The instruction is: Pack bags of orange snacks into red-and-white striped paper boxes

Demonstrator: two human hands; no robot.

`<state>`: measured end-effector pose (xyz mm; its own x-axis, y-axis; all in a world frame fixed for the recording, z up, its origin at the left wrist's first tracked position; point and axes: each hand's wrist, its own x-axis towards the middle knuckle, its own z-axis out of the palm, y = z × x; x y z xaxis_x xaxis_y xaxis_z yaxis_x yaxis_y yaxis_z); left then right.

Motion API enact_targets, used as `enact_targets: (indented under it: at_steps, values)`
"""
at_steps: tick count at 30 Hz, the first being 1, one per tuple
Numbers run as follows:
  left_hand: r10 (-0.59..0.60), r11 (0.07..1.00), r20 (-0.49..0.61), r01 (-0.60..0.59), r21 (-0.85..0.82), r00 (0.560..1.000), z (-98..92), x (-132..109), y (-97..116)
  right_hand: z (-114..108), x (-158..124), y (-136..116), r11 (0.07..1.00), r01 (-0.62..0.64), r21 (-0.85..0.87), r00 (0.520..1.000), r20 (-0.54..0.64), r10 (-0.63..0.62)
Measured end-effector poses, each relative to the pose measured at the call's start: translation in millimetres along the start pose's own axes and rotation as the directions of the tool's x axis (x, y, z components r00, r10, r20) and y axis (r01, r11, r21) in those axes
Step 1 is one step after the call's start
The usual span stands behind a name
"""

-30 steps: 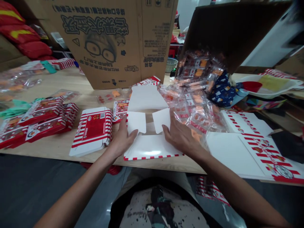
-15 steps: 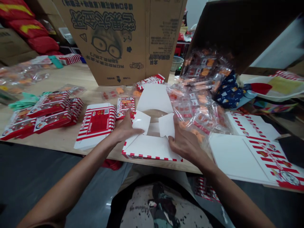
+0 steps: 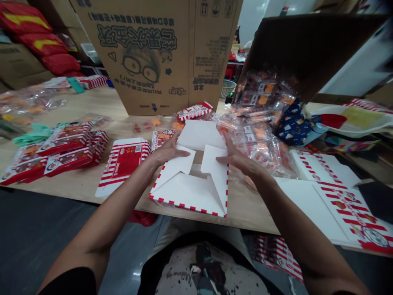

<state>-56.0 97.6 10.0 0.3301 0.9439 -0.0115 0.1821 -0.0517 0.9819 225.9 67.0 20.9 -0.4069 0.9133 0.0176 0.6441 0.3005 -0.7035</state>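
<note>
"What's closest to you from where I'm sitting?"

"I'm looking straight down at my left hand (image 3: 166,153) and right hand (image 3: 242,164). Both are open, with the fingers wide and flat, pinching nothing."

"And under them?"

"A white card box (image 3: 187,196), unfolded and lying flat on the wooden table (image 3: 245,209), with red-striped edges toward me. My left fingers (image 3: 181,152) lie over its left flap (image 3: 175,168), and my right fingers (image 3: 225,157) lie over its right flap (image 3: 216,176). I can't tell how hard they're pressing."

"How will it handle?"

"Light and fairly stiff, I'd judge, with a smooth face that could slide on the wood. It should bend easily along the creases, but the panels could dent if pinched. I'd take it by the flap edges or press with open palms."

"What's around it?"

"Just left sits a folded striped box (image 3: 123,166), then a row of red printed boxes (image 3: 66,149). Just right are a stack of flat striped sheets (image 3: 337,213) and a heap of clear bags (image 3: 258,131) holding orange pieces. Past the box's far panel (image 3: 201,135) stands a big brown carton (image 3: 138,57) printed with a cartoon face, and red sacks (image 3: 39,45) lie well off to the left."
</note>
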Motion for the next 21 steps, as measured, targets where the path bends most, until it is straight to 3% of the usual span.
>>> enact_targets:
  at_steps: [2, 6, 9, 11, 13, 16, 18, 21]
  values:
    - [-0.043, 0.999, 0.001, 0.043, 0.023, 0.999, 0.6, 2.6, -5.7, 9.1, 4.8, 2.0, 1.000, -0.001, 0.023, 0.999, 0.053, 0.000]
    - [-0.106, 0.994, -0.091, 0.106, -0.010, 0.990, 4.4, -6.5, -16.0, 34.9, -1.8, 3.1, 0.991, -0.049, -0.128, 0.994, -0.108, 0.035]
    - [-0.150, 0.975, -0.130, 0.126, -0.181, 0.980, 15.5, -27.7, -20.3, 44.5, -20.2, 6.9, 0.993, 0.110, -0.051, 0.974, -0.193, -0.118]
    - [-0.163, 0.943, -0.137, 0.114, -0.311, 0.977, 24.6, -43.9, -22.1, 45.6, -34.2, 12.5, 0.984, 0.159, 0.076, 0.958, -0.254, -0.135]
    - [-0.136, 0.935, -0.166, 0.071, -0.347, 0.977, 32.1, -56.2, -22.9, 45.2, -44.1, 19.2, 0.969, 0.155, 0.191, 0.945, -0.313, -0.090]
    - [0.016, 0.976, -0.187, -0.056, -0.212, 0.982, 39.1, -62.5, -23.2, 45.5, -46.5, 27.2, 0.926, 0.262, 0.270, 0.904, -0.405, -0.138]
    - [0.103, 0.984, -0.184, -0.128, -0.127, 0.977, 40.6, -61.7, -22.9, 45.4, -42.8, 30.2, 0.890, 0.383, 0.246, 0.879, -0.394, -0.269]
    - [0.103, 0.991, -0.198, -0.119, -0.066, 0.975, 36.0, -61.8, -19.4, 37.2, -38.0, 31.3, 0.858, 0.494, 0.143, 0.863, -0.199, -0.464]
